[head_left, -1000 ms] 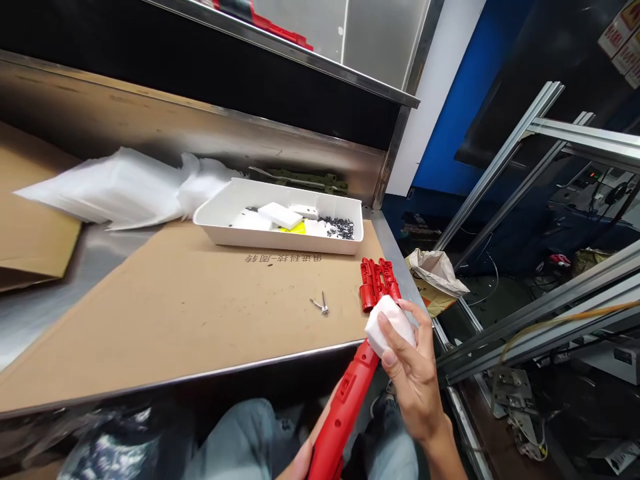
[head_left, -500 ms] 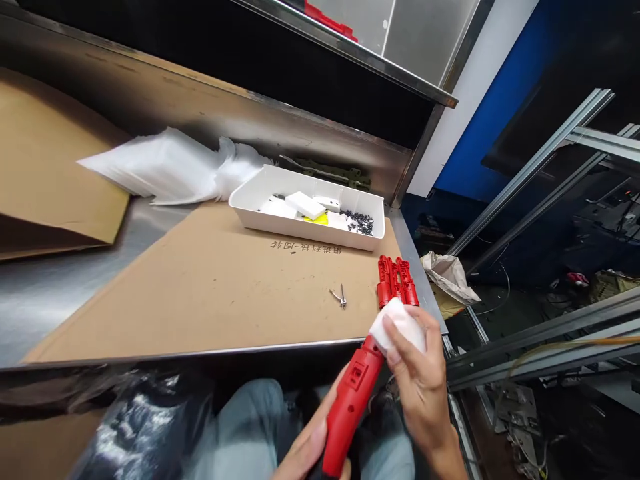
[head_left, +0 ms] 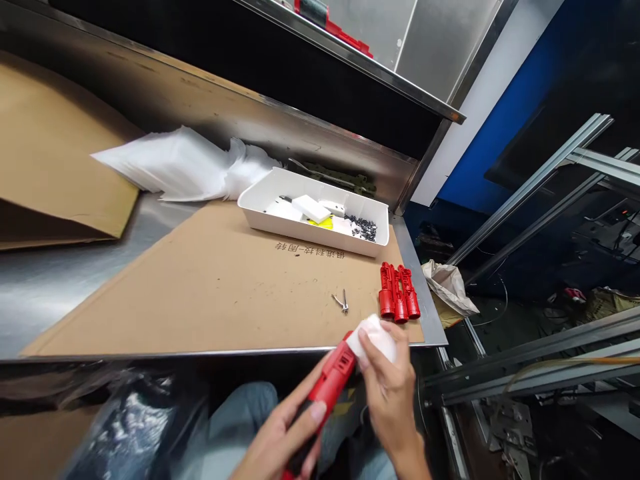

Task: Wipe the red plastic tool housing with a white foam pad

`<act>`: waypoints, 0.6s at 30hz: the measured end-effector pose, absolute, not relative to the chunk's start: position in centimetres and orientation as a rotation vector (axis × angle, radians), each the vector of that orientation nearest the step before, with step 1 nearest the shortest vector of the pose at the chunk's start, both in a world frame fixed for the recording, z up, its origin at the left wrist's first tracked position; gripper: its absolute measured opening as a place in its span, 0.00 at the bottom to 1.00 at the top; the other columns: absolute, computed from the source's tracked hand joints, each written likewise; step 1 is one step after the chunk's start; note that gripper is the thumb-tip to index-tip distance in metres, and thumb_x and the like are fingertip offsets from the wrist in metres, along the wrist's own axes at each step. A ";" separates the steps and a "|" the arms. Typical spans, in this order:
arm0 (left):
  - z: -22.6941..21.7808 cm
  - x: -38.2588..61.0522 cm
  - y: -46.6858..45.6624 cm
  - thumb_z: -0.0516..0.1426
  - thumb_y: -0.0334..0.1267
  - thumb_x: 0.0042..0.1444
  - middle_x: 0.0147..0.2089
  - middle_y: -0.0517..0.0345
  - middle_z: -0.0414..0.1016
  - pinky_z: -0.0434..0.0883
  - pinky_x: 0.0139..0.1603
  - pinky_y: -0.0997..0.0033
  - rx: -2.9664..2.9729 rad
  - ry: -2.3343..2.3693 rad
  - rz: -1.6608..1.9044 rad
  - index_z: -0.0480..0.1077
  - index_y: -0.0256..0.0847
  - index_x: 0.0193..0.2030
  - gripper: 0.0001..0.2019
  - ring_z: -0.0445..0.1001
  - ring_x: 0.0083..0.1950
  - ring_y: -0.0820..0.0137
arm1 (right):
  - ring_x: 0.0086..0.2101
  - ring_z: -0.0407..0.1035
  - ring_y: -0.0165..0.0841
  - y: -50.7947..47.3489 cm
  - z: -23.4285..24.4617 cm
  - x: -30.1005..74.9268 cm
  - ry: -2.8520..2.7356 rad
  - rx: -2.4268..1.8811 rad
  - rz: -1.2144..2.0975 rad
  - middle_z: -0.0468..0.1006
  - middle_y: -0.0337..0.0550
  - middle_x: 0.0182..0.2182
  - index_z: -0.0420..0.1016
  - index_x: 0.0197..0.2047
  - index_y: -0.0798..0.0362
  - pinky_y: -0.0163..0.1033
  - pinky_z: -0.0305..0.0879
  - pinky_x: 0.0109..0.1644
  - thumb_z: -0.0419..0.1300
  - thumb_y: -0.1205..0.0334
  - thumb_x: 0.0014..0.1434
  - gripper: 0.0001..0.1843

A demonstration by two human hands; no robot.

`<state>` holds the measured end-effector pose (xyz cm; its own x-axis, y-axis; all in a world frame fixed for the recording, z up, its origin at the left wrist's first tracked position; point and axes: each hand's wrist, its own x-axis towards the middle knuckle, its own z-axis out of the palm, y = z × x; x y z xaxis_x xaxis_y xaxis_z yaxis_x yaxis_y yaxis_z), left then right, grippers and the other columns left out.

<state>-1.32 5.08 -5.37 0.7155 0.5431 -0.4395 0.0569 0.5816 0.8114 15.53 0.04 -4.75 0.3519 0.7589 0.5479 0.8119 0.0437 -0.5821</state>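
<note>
My left hand (head_left: 289,427) is wrapped round a red plastic housing (head_left: 334,375) with a dark section lower down, held tilted in front of the table's near edge. My right hand (head_left: 387,380) pinches a white cloth or wipe (head_left: 376,337) against the housing's upper end, and that end is partly covered by it. Just beyond, on the cardboard, three red plastic parts (head_left: 399,293) lie side by side. A small pair of nippers (head_left: 342,303) rests to their left.
A white tray (head_left: 315,235) holds white blocks, a yellow piece and small black bits. White foam sheets (head_left: 187,163) and a cardboard box (head_left: 60,147) are at the left. Beyond the table's right edge are a paper bag (head_left: 449,288) and a metal frame (head_left: 530,190).
Both hands have moved left with the red housing and the white cloth. The red parts on the cardboard now show fully. The camera view has shifted slightly.
</note>
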 end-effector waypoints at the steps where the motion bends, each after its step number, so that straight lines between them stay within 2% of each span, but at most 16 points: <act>1: -5.8 -1.9 6.5 0.63 0.69 0.44 0.15 0.64 0.64 0.53 0.12 0.80 0.917 0.764 0.302 0.39 0.38 0.73 0.61 0.56 0.13 0.74 | 0.51 0.71 0.34 1.2 -5.5 15.0 -1.389 -1.749 -0.002 0.65 0.46 0.56 0.73 0.58 0.37 0.40 0.72 0.53 0.53 0.66 0.67 0.21; 2: -6.2 -2.6 8.1 0.64 0.67 0.43 0.14 0.66 0.62 0.53 0.12 0.81 0.895 0.780 0.300 0.39 0.37 0.73 0.61 0.54 0.13 0.76 | 0.49 0.72 0.35 2.6 -6.0 14.4 -1.385 -1.787 0.071 0.66 0.47 0.55 0.73 0.58 0.38 0.41 0.73 0.52 0.53 0.64 0.67 0.19; 4: -6.6 -4.4 11.4 0.63 0.61 0.49 0.16 0.66 0.60 0.46 0.13 0.84 0.839 0.833 0.302 0.43 0.43 0.73 0.52 0.50 0.14 0.78 | 0.50 0.72 0.38 5.7 -6.6 13.2 -1.422 -1.858 0.186 0.65 0.48 0.57 0.74 0.58 0.40 0.44 0.72 0.53 0.52 0.62 0.67 0.19; 6: -6.6 -6.1 14.3 0.62 0.56 0.53 0.17 0.65 0.60 0.43 0.14 0.86 0.794 0.879 0.317 0.46 0.41 0.72 0.46 0.46 0.16 0.80 | 0.53 0.69 0.43 8.5 -6.5 12.1 -1.486 -1.900 0.246 0.64 0.49 0.59 0.73 0.59 0.41 0.50 0.70 0.56 0.51 0.61 0.67 0.20; 8: -6.3 -7.3 16.3 0.61 0.52 0.54 0.18 0.63 0.60 0.42 0.15 0.86 0.772 0.915 0.307 0.48 0.37 0.71 0.44 0.46 0.17 0.81 | 0.54 0.68 0.47 10.4 -6.1 11.7 -1.543 -1.898 0.283 0.64 0.51 0.59 0.72 0.60 0.42 0.55 0.67 0.57 0.51 0.63 0.66 0.21; 11: -5.8 -8.1 17.5 0.61 0.52 0.56 0.20 0.60 0.64 0.44 0.17 0.85 0.791 0.915 0.278 0.48 0.38 0.71 0.42 0.49 0.17 0.80 | 0.54 0.67 0.48 11.1 -5.9 11.9 -1.604 -1.892 0.335 0.63 0.54 0.60 0.69 0.62 0.45 0.56 0.67 0.57 0.50 0.65 0.66 0.23; 13: -5.8 -8.2 17.5 0.63 0.55 0.53 0.21 0.59 0.66 0.46 0.17 0.85 0.810 0.901 0.263 0.47 0.38 0.71 0.46 0.51 0.17 0.80 | 0.56 0.66 0.48 10.6 -6.2 12.1 -1.617 -1.892 0.352 0.62 0.54 0.60 0.68 0.63 0.45 0.54 0.68 0.56 0.48 0.65 0.66 0.24; 16: -6.0 -8.1 17.2 0.67 0.60 0.42 0.20 0.62 0.64 0.46 0.16 0.84 0.824 0.904 0.244 0.47 0.35 0.71 0.56 0.51 0.17 0.80 | 0.55 0.66 0.46 9.9 -6.9 12.0 -1.602 -1.899 0.340 0.61 0.55 0.59 0.68 0.63 0.46 0.52 0.69 0.56 0.48 0.67 0.66 0.24; 18: -6.1 -8.1 17.3 0.67 0.64 0.39 0.20 0.62 0.65 0.45 0.15 0.84 0.830 0.903 0.230 0.47 0.36 0.70 0.58 0.52 0.16 0.80 | 0.53 0.67 0.44 10.0 -7.3 11.7 -1.581 -1.900 0.318 0.62 0.54 0.58 0.69 0.62 0.46 0.51 0.69 0.55 0.48 0.68 0.66 0.24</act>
